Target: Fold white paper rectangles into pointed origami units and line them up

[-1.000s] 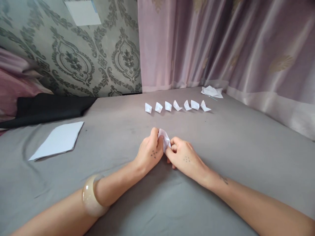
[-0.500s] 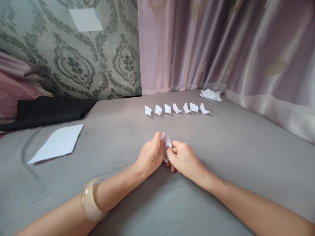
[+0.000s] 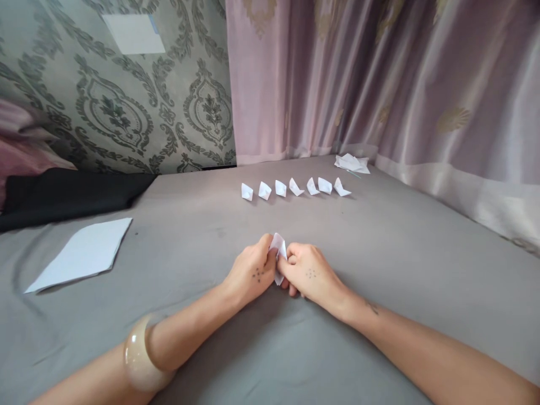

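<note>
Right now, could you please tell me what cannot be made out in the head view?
All in the head view:
- Sides of the folded paper: covered by the left hand and right hand.
- Far end of the black cloth: cut off by the left edge.
- Any writing on the wall sheet: too blurred.
- What the thin strip near the paper pile is: too small.
</note>
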Demonstrator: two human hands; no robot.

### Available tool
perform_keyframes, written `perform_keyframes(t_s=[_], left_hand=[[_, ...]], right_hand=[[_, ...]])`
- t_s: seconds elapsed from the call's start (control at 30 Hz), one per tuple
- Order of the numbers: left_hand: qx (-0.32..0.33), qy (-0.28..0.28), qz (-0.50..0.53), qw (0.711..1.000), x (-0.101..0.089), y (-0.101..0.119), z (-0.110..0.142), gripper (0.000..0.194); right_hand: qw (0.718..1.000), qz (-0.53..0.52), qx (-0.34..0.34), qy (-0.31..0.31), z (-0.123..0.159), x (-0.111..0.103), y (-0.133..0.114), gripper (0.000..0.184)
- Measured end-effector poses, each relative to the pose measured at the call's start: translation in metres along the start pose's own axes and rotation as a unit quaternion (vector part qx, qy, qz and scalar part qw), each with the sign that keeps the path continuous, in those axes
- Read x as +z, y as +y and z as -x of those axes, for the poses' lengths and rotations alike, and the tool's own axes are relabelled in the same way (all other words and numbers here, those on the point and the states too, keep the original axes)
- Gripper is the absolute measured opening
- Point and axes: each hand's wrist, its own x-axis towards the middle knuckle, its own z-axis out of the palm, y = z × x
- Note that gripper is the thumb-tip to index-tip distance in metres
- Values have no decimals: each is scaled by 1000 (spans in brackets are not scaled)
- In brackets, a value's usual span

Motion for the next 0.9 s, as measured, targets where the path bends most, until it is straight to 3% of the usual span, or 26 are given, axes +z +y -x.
perform_keyframes(t_s=[0.47, 0.57, 0.67, 0.8, 0.9], left_hand=[[-40, 59, 187, 980, 1, -10, -13, 11], [-52, 78, 215, 972, -2, -17, -17, 15], [-54, 102, 229, 967, -5, -20, -20, 16], [-50, 115, 222, 967, -7, -19, -21, 13], [-47, 108, 219, 969, -6, -17, -20, 11]], right_hand=[[1000, 9, -2, 8, -3, -11, -5, 23], [995, 40, -65, 64, 0, -17, -10, 24], [963, 144, -173, 145, 4, -16, -13, 25], [924, 254, -233, 164, 7, -6, -14, 28], [918, 263, -243, 170, 4, -1, -11, 31]])
